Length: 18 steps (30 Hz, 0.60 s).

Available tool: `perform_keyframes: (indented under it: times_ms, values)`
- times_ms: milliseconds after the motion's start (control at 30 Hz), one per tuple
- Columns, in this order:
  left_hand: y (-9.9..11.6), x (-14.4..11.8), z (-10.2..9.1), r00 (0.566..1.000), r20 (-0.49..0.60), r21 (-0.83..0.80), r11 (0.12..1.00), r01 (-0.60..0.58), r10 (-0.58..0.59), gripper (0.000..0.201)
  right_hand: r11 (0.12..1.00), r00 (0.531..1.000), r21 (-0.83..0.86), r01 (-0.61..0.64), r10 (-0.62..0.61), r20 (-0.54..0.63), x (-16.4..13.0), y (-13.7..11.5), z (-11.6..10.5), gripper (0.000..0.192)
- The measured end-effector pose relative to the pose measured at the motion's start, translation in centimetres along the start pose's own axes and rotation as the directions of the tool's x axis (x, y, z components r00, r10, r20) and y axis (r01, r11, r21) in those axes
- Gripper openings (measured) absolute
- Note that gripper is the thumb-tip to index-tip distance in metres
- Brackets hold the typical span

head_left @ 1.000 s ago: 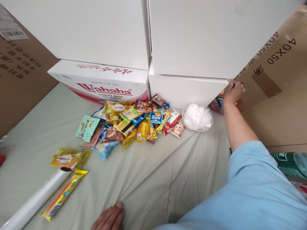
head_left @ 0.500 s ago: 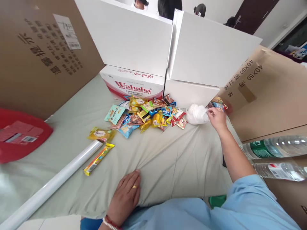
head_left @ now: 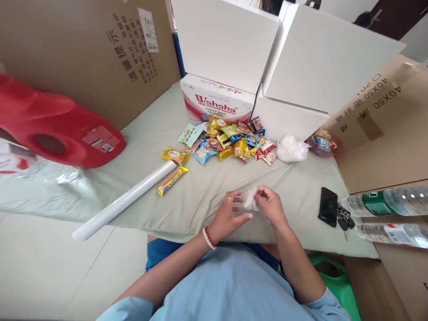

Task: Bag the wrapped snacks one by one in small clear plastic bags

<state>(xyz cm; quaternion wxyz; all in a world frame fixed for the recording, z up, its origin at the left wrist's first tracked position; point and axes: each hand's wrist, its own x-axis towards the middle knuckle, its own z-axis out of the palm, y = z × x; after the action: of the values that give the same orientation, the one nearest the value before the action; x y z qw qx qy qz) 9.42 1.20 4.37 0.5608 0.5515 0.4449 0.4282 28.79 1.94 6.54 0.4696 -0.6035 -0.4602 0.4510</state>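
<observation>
My right hand (head_left: 271,206) pinches a small crumpled piece of thin, clear plastic (head_left: 250,199), which looks like a plastic bag. My left hand (head_left: 230,213) is beside it on the left, fingers spread and curved around the plastic; I see no firm grip there. Both hands are above the front part of the cloth-covered table (head_left: 214,178). Farther back sits a larger white bundle of thin plastic (head_left: 292,148). To its left lies a pile of wrapped snacks (head_left: 230,136) in yellow, blue, red and green.
A long white roll (head_left: 127,196) lies at the left near a yellow snack stick (head_left: 172,180). A red jug (head_left: 70,129) stands at far left. White boxes (head_left: 217,99) close off the back. A phone (head_left: 328,206), keys (head_left: 345,218) and water bottles (head_left: 391,201) are at right.
My right hand has come back from the white bundle to the front middle with the small plastic piece. My left hand has lifted from the cloth and moved right beside it. The view has shifted.
</observation>
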Motion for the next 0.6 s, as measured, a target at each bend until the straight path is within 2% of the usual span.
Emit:
perform_keyframes:
  times_ms: [67,133,267,333,400,433,500,567,600]
  values:
    - [-0.3,0.8,0.7,0.99,-0.048,-0.073,0.989,0.127,-0.131,0.036,0.999,0.999,-0.014,-0.037,0.037,0.039,-1.2,1.3,0.9,0.028]
    - [-1.0,1.3,0.3,0.97,-0.098,-0.118,0.971,0.208,-0.22,0.022,0.998,0.998,-0.023,-0.063,0.063,-0.014,-1.4,2.2,0.0,0.034]
    - [-2.1,1.4,-1.5,0.943,-0.172,-0.185,0.95,0.252,-0.284,0.029,0.997,0.982,-0.055,-0.06,0.049,-0.184,0.0,3.0,-4.4,0.038]
    - [-2.3,1.2,-1.8,0.934,-0.191,-0.215,0.942,0.26,-0.301,0.033,0.988,0.969,-0.155,-0.013,-0.026,-0.246,0.7,2.8,-5.9,0.037]
    - [-2.1,1.1,-1.6,0.932,-0.187,-0.239,0.934,0.265,-0.312,0.036,0.93,0.945,-0.351,0.108,-0.205,-0.253,1.1,2.1,-6.0,0.036]
    - [-1.9,1.0,-1.3,0.933,-0.175,-0.251,0.931,0.267,-0.315,0.038,0.872,0.93,-0.447,0.199,-0.312,-0.195,1.1,1.7,-5.5,0.035]
    - [-1.6,0.9,-0.8,0.939,-0.135,-0.27,0.923,0.273,-0.317,0.04,0.734,0.883,-0.537,0.416,-0.466,0.047,0.6,0.9,-3.7,0.034]
    - [-1.3,0.8,-0.5,0.946,-0.076,-0.284,0.916,0.282,-0.315,0.043,0.657,0.815,-0.484,0.578,-0.491,0.308,-0.2,0.6,-1.4,0.029]
    - [-1.3,0.7,-0.4,0.951,-0.038,-0.299,0.911,0.282,-0.307,0.044,0.654,0.789,-0.445,0.612,-0.475,0.389,-0.5,0.7,-0.3,0.025]
